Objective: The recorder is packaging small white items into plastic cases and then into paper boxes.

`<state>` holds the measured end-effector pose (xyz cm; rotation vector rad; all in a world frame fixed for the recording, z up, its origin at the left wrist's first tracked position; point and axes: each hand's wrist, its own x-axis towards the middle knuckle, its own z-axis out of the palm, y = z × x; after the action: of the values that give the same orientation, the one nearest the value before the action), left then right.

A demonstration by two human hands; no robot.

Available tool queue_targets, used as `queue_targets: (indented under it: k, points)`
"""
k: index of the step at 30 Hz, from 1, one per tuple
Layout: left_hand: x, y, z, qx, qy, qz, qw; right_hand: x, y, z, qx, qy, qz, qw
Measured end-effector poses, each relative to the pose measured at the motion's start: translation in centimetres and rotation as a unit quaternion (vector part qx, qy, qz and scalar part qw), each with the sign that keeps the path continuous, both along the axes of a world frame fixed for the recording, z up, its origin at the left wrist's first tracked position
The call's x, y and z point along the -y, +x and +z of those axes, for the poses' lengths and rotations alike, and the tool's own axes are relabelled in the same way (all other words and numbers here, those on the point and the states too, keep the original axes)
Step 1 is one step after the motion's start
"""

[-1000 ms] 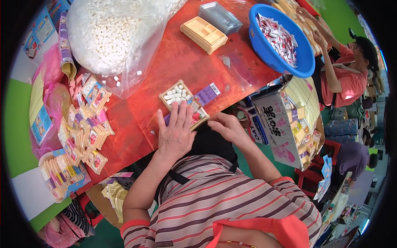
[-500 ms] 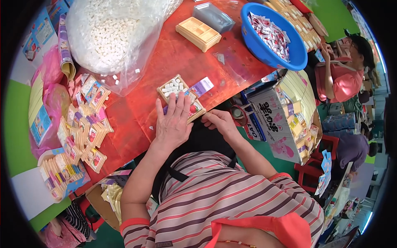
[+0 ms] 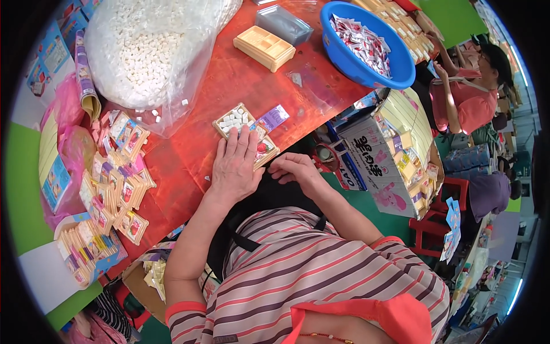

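Note:
On the red tabletop lies a small cream plastic tray (image 3: pixel 256 162) with white cubes (image 3: pixel 235 118) in its far compartment. A strawberry-printed card (image 3: pixel 265 148) sits in its near part, and a purple strip (image 3: pixel 274 118) sticks out across its right side. My left hand (image 3: pixel 236 163) rests flat over the tray's left side, fingers stretched out, hiding part of it. Just off the tray's near right corner is my right hand (image 3: pixel 298 172), its fingers curled and pressed together. Whatever those fingertips hold, if anything, is hidden.
A clear bag of white cubes (image 3: pixel 146 57) lies at the far left, above a heap of filled trays (image 3: pixel 123 178). A stack of cream trays (image 3: pixel 264 49) and a blue basin (image 3: pixel 335 54) of sachets stand farther back. A carton (image 3: pixel 372 172) sits right, near a co-worker (image 3: pixel 467 97).
My right hand has come slightly away from the tray's near corner, its fingers curling in. My left hand stays on the tray. The whole view has shifted a little.

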<state>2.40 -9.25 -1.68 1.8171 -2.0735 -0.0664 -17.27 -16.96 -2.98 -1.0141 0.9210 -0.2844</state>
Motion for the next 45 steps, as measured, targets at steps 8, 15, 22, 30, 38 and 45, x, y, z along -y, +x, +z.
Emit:
queue_targets:
  k: [8, 15, 22, 30, 38, 45]
  points:
    - [0.2, 0.9, 0.0, -0.009, -0.038, -0.01, 0.999, -1.4, 0.2, -0.2, 0.072, 0.068, -0.051, 0.994]
    - [-0.9, 1.5, 0.8, -0.025, -0.027, -0.008, 0.999, -2.1, 0.4, -0.4, 0.112, 0.101, -0.068, 0.986]
    - [-3.5, -0.8, 1.3, -0.058, -0.019, -0.024, 0.998, -3.0, 1.4, 0.6, 0.243, 0.205, -0.061, 0.946]
    - [-5.6, -2.2, 0.2, -0.035, -0.003, -0.036, 0.999, -2.8, 2.3, -0.7, 0.239, 0.234, -0.083, 0.939]
    - [-5.9, -2.3, 1.2, -0.138, 0.036, 0.001, 0.99, -3.3, 3.0, -0.9, 0.171, 0.152, -0.152, 0.962]
    - [-8.1, -4.3, 2.6, -0.156, -0.206, 0.116, 0.959, -2.4, 1.4, 0.3, 0.121, 0.082, -0.16, 0.976]
